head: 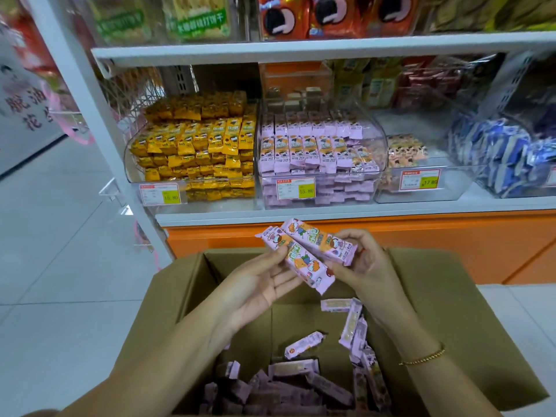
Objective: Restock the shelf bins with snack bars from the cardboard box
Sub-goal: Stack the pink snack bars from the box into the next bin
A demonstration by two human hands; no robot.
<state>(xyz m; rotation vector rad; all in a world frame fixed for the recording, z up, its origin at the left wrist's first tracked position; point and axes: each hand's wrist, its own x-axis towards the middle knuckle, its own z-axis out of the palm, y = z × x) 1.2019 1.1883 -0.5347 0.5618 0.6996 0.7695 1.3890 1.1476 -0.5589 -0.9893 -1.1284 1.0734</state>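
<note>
Both hands were raised over the far edge of the open cardboard box (168, 296), each holding one of two pink snack bars. The left hand (264, 278) lay palm up, its thumb pinching the lower snack bar (296, 261) against nearly straight fingers. The right hand (365, 263) curled round the right end of the upper snack bar (322, 240). The bars lay side by side and touching, their long axes running from upper left down to lower right, so their free ends pointed away from the right fingers toward the shelf.

The clear bin (382, 152) of matching pink bars stood straight ahead and above, near the front edge of the white shelf (331, 212), between a bin of yellow packets (198, 145) and a nearly bare one. Neither hand looked clearly nearer to it. The bin's bars stood with long axes front to back, so the held pair probably needed turning.

The wrappers were glossy pink with cartoon figures and crimped ends. More loose bars (304, 344) lay jumbled on the box floor.
</note>
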